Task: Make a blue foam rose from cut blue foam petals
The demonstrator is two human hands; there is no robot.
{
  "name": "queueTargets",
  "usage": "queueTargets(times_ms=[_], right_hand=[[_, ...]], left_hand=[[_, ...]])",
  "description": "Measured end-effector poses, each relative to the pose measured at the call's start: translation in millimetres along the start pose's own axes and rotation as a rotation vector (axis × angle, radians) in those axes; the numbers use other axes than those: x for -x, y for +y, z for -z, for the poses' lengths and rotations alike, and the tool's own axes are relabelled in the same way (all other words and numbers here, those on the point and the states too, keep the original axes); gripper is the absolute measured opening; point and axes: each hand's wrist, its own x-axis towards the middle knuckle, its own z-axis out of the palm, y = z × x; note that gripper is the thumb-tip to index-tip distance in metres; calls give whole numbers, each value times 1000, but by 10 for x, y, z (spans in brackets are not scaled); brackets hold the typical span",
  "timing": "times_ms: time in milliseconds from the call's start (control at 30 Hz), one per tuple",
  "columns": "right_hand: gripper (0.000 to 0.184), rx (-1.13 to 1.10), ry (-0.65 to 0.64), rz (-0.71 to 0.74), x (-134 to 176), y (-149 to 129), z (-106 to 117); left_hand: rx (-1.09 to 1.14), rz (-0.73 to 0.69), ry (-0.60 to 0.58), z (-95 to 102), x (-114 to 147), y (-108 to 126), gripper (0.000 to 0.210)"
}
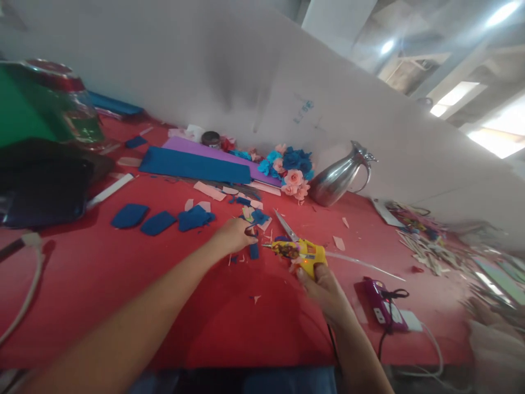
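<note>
My right hand grips a yellow glue gun, its nozzle pointing left and a clear glue stick trailing from its back. Close to the nozzle, my left hand is closed in a pinch, with a small dark blue paper piece at its fingertips; exactly how it is held is partly hidden. Scissors lie just behind the glue gun. To the left of my left hand are two cut blue petals and a crumpled-looking blue piece. Blue and pink paper scraps surround the fingertips.
Paper flowers and a metal jug stand along the wall, beside blue sheets. A purple power adapter with cords sits right. At left are a dark bag-like object and a jar. Another person's sleeve shows far right.
</note>
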Motion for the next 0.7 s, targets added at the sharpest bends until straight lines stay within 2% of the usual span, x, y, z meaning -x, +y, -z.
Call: queueTargets(times_ms=[133,233,500,700], right_hand=[[37,254,28,50,-3,47,-71],[35,348,34,79,14,41,-111],[32,386,44,61,62,-23,-182],[31,386,65,78,50,-32,-160]], left_hand=[[18,6,10,-17,17,2,12],[10,-5,15,-35,9,-8,12],[43,-54,57,-63,-12,-39,11],[60,-40,50,-51,3,-16,13]])
